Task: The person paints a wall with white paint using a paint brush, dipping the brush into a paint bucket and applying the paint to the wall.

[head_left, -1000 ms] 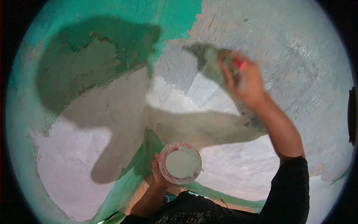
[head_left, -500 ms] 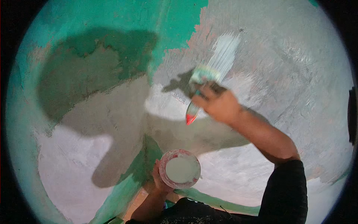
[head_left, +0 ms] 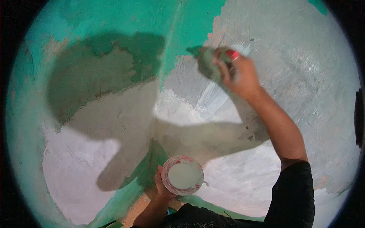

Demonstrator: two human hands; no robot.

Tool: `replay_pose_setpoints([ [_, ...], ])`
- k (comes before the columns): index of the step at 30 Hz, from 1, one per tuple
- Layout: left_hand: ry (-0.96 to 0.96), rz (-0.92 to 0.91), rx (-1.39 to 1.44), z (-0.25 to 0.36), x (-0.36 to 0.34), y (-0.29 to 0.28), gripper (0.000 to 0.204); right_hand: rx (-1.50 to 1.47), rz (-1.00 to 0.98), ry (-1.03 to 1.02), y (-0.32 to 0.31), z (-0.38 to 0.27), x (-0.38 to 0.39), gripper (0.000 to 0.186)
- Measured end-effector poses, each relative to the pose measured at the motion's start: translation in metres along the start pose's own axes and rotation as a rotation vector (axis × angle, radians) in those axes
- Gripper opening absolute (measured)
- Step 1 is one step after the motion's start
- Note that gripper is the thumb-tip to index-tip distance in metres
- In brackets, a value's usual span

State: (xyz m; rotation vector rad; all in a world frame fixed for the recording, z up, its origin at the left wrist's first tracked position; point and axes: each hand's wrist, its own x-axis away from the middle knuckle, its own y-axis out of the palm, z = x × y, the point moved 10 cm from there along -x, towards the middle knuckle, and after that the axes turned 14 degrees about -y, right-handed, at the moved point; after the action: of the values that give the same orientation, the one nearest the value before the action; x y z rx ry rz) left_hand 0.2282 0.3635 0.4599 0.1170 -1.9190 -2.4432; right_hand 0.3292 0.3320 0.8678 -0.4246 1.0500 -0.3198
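My right hand (head_left: pixel 243 76) is raised against the wall, its fingers closed round a paintbrush (head_left: pixel 232 54). The brush's red handle end shows above my fingers. Its bristles are smeared by motion and mostly hidden by the hand and its shadow. Low in the view, my left hand (head_left: pixel 162 185) grips the side of a round bowl (head_left: pixel 170 185) with red smears on its rim. Whitish paint (head_left: pixel 185 175) fills much of the bowl. A fresh, streaky white stroke (head_left: pixel 211 99) runs over the grey wall below my right hand.
Two walls meet at a corner (head_left: pixel 156 106) in front of me. Green paint (head_left: pixel 197 22) covers their upper part, with grey and white patches lower down. Dark shadows of my body and arm fall across both. A dark object (head_left: pixel 359 117) stands at the far right edge.
My right hand has moved up and a little right along the wall, and the brush handle's red end has swung from pointing down to the top. The bowl has barely shifted.
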Motion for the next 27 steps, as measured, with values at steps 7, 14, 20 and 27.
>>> replay_pose_setpoints([
  [7,-0.022,0.004,-0.021,-0.002,0.000,0.010,0.082,0.568,0.064,-0.270,-0.074,-0.001,-0.041,0.042],
  [14,-0.023,0.021,-0.058,-0.003,-0.003,-0.004,0.086,0.439,-0.353,-0.434,0.076,-0.053,0.064,0.022],
  [20,-0.036,0.016,-0.132,-0.002,0.002,0.014,0.086,0.026,-0.484,-0.127,0.127,-0.077,0.084,0.030],
  [27,-0.008,-0.022,-0.076,-0.004,0.002,0.009,0.087,-0.056,-0.149,0.048,0.058,-0.003,0.016,0.021],
])
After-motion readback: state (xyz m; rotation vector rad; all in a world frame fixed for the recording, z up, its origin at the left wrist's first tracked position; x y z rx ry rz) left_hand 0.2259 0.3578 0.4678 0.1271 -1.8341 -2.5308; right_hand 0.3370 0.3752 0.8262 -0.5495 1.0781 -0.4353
